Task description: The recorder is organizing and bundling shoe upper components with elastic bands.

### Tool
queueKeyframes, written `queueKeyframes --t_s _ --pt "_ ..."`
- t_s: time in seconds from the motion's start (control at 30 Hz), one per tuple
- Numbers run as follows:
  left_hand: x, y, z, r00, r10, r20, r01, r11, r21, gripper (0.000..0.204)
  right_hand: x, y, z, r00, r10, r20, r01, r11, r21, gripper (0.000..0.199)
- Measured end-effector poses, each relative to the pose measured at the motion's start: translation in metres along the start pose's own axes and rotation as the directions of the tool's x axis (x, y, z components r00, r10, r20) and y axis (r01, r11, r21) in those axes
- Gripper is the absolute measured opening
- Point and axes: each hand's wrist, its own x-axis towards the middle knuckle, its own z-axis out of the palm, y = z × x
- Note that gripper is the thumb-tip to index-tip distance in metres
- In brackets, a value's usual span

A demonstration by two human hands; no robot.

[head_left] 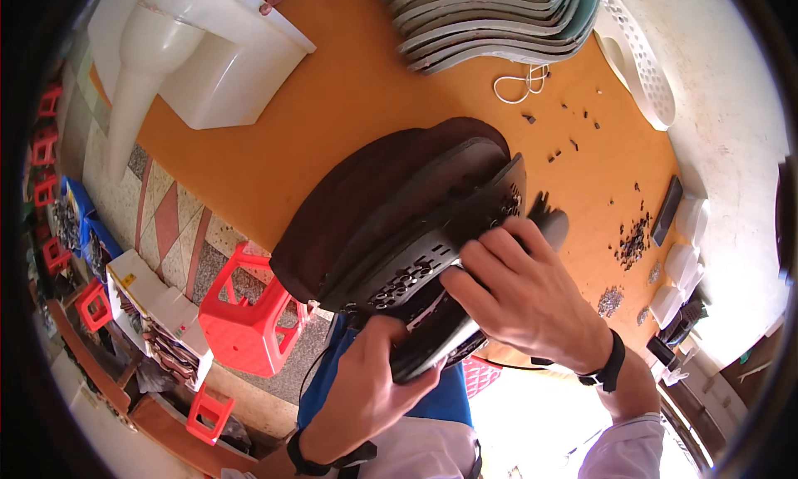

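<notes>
A stack of dark, curved, padded panels (378,196) stands on the near edge of the orange table. Its front layer is a black piece (407,279) with rows of small slots and holes. My left hand (374,375) grips the lower end of a black, curved piece (436,338) with a shiny edge, thumb on top. Bent over its upper part, next to the slotted face, is my right hand (519,292); its fingers are closed, and their tips are partly hidden. What exactly the right fingertips pinch is not visible. Both wrists wear black bands.
Grey-green curved pads (490,22) are piled at the far side. Small black bits (633,242) and a metallic heap (610,301) lie on the right. White tubs (682,263) line the wall. A white bin (237,71) stands far left; a red stool (249,321) sits below.
</notes>
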Motion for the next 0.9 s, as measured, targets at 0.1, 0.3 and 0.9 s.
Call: queueKeyframes --t_s 0.1,0.3,0.9 --pt "0.017 -0.018 0.004 0.977 0.148 -0.151 -0.102 0.956 0.275 0.062 0.012 0.005 0.010 0.995 0.045 0.091 -0.041 0.998 -0.050 0.022" --pt "0.025 -0.022 -0.001 0.946 0.268 -0.181 -0.152 0.862 0.483 0.063 0.013 0.008 0.019 0.997 0.047 -0.062 -0.047 0.999 0.003 0.020" --pt "0.045 -0.020 -0.017 0.960 0.278 0.021 -0.258 0.857 0.447 0.075 0.017 0.024 -0.003 0.997 0.053 0.049 -0.054 0.998 0.011 0.033"
